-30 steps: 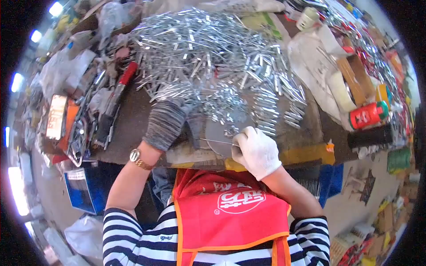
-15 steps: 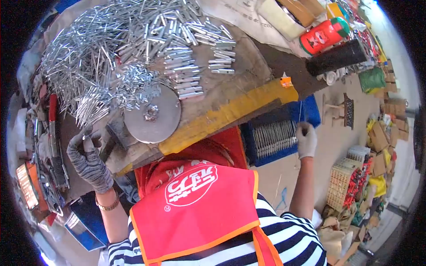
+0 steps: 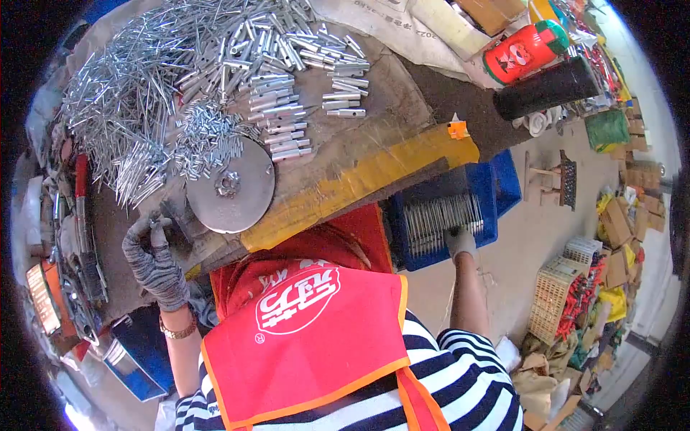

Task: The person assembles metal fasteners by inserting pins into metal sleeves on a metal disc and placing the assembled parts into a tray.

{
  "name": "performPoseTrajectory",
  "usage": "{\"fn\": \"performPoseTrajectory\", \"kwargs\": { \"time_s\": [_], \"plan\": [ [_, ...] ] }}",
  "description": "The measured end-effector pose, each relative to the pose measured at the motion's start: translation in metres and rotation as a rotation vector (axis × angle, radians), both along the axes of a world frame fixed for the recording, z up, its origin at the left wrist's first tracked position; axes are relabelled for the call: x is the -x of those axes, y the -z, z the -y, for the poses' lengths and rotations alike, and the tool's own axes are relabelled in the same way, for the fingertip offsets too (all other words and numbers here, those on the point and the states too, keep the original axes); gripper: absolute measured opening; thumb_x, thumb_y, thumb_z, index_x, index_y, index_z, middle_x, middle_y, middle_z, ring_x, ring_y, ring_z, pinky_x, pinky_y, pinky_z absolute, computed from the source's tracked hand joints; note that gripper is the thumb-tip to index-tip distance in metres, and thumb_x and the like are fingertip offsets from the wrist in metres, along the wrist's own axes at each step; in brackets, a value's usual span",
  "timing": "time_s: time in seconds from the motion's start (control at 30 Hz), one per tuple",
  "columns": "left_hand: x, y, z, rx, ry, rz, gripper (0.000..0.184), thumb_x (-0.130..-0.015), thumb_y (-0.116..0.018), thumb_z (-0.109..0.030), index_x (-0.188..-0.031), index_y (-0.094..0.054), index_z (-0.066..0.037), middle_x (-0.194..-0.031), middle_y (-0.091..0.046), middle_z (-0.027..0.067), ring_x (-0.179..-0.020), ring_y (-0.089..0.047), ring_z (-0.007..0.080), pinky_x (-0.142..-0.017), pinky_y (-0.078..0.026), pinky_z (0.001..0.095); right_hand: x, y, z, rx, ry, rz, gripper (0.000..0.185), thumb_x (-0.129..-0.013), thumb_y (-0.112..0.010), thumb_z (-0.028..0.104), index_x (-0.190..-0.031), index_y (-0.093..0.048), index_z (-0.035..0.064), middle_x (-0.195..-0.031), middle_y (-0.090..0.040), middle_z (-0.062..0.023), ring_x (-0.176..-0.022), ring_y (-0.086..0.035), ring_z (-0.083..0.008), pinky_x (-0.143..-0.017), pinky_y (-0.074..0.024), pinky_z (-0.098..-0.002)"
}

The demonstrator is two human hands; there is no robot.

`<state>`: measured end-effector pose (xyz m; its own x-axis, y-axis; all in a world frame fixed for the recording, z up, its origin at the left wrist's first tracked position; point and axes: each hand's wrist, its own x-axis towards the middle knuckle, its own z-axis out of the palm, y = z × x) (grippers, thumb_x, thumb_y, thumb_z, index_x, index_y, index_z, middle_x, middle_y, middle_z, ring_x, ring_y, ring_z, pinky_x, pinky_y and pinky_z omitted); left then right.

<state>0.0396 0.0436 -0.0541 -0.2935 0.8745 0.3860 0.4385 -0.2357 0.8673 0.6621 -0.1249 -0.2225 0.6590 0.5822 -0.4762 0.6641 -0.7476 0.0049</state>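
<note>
My left hand point(image 3: 157, 260), in a grey knitted glove, is at the bench's near edge beside a dark metal block point(image 3: 182, 215). Its thumb and fingertips are pinched together, and whatever they hold is too small to make out. In a pale glove, my right hand point(image 3: 461, 243) reaches down at the near right side of a blue bin point(image 3: 489, 208). Its fingers are closed against the row of thin metal rods point(image 3: 438, 223) there, and the fingertips are partly hidden. A round metal disc point(image 3: 233, 194) lies on the bench, bearing several small metal pieces.
Loose metal rods point(image 3: 129, 108) and small pins point(image 3: 212, 133) are heaped on the bench, near rows of metal tubes point(image 3: 284, 133). Yellow tape point(image 3: 359, 179) runs along its edge. A red bottle point(image 3: 521, 54) and black cylinder point(image 3: 546, 90) lie at the far right.
My right hand has come down and left from above the bin's right side, where it pinched a thin rod, onto the rods. My left hand has shifted slightly right, still pinched.
</note>
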Motion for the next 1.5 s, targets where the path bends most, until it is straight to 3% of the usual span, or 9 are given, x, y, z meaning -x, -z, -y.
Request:
{"fn": "performPoseTrajectory", "kwargs": {
  "time_s": [0.23,0.33,0.43,0.6,0.8,0.93,1.03,1.33,1.5],
  "plan": [
    [0.000,-0.004,-0.001,0.047,-0.016,-0.011,0.020,-0.101,-0.061,-0.004,-0.121,-0.058,-0.003,-0.115,-0.067,0.0090,-0.098,-0.066,0.0156,-0.091,-0.054,0.0311,-0.036,0.033,0.017,0.008,-0.107,-0.045,0.034,-0.093,-0.066,0.032,-0.114,-0.074,0.0069,-0.108,-0.075,-0.0175,-0.100,-0.072,-0.0351,-0.086,-0.0557,-0.0414],
    [-0.005,-0.015,-0.001,-0.022,-0.016,-0.101,0.020,-0.101,-0.060,-0.004,-0.121,-0.057,-0.003,-0.114,-0.068,0.0097,-0.097,-0.067,0.0159,-0.089,-0.055,0.0314,-0.050,0.047,0.024,-0.016,0.025,-0.153,0.033,-0.094,-0.065,0.031,-0.115,-0.074,0.0072,-0.104,-0.076,-0.0156,-0.090,-0.074,-0.0305,-0.081,-0.0566,-0.0398],
    [-0.008,-0.027,0.003,-0.084,-0.028,0.009,0.019,-0.101,-0.060,-0.003,-0.120,-0.057,-0.003,-0.112,-0.068,0.0105,-0.093,-0.067,0.0157,-0.085,-0.056,0.0302,-0.007,-0.019,-0.007,-0.398,0.174,-0.020,0.029,-0.096,-0.065,0.024,-0.117,-0.073,0.0051,-0.101,-0.075,-0.0146,-0.084,-0.072,-0.0254,-0.081,-0.0559,-0.0379],
    [-0.006,-0.020,0.009,0.033,-0.002,0.125,0.017,-0.100,-0.061,-0.002,-0.116,-0.058,-0.003,-0.110,-0.069,0.0102,-0.084,-0.063,0.0121,-0.078,-0.053,0.0267,0.049,-0.112,-0.086,-1.090,-0.148,0.229,0.019,-0.094,-0.066,0.008,-0.112,-0.072,0.0026,-0.104,-0.071,-0.0149,-0.099,-0.068,-0.0301,-0.089,-0.0535,-0.0378],
    [-0.013,-0.016,0.006,0.069,0.064,0.084,0.013,-0.098,-0.064,-0.001,-0.111,-0.064,-0.004,-0.109,-0.071,0.0050,-0.084,-0.062,0.0098,-0.079,-0.052,0.0265,0.173,-0.219,-0.186,-1.173,-0.645,0.025,0.018,-0.086,-0.074,0.006,-0.104,-0.073,0.0073,-0.104,-0.071,-0.0117,-0.096,-0.068,-0.0291,-0.086,-0.0544,-0.0376],
    [-0.016,-0.024,0.006,0.132,0.044,0.048,0.015,-0.096,-0.065,0.000,-0.110,-0.066,-0.005,-0.102,-0.071,0.0037,-0.085,-0.062,0.0111,-0.081,-0.052,0.0268,0.216,-0.220,-0.237,-1.111,-0.883,-0.043,0.022,-0.081,-0.079,0.014,-0.103,-0.074,0.0158,-0.099,-0.070,-0.0089,-0.093,-0.068,-0.0294,-0.082,-0.0552,-0.0385],
    [-0.014,-0.025,0.005,0.103,0.069,-0.077,0.015,-0.094,-0.066,0.000,-0.109,-0.066,-0.005,-0.102,-0.071,0.0050,-0.088,-0.064,0.0133,-0.082,-0.052,0.0285,0.226,-0.212,-0.256,-0.983,-0.982,-0.009,0.018,-0.081,-0.078,0.020,-0.097,-0.071,0.0143,-0.099,-0.068,-0.0085,-0.090,-0.068,-0.0305,-0.079,-0.0561,-0.0411],
    [-0.016,-0.037,0.000,-0.025,0.115,-0.231,0.017,-0.087,-0.074,-0.003,-0.104,-0.072,-0.008,-0.102,-0.071,0.0095,-0.091,-0.068,0.0243,-0.083,-0.054,0.0338,0.238,-0.236,-0.272,-0.605,-1.041,0.126,0.021,-0.077,-0.075,0.015,-0.095,-0.067,0.0093,-0.094,-0.068,-0.0115,-0.086,-0.069,-0.0309,-0.074,-0.0564,-0.0418],
    [-0.026,-0.055,0.002,-0.002,0.217,-0.318,0.024,-0.084,-0.073,-0.001,-0.106,-0.073,-0.011,-0.099,-0.070,0.0098,-0.090,-0.067,0.0279,-0.081,-0.054,0.0361,0.251,-0.247,-0.250,-0.975,-0.959,-0.135,0.021,-0.073,-0.075,0.009,-0.090,-0.063,0.0114,-0.086,-0.065,-0.0100,-0.075,-0.068,-0.0301,-0.067,-0.0571,-0.0400]
  ]
}}
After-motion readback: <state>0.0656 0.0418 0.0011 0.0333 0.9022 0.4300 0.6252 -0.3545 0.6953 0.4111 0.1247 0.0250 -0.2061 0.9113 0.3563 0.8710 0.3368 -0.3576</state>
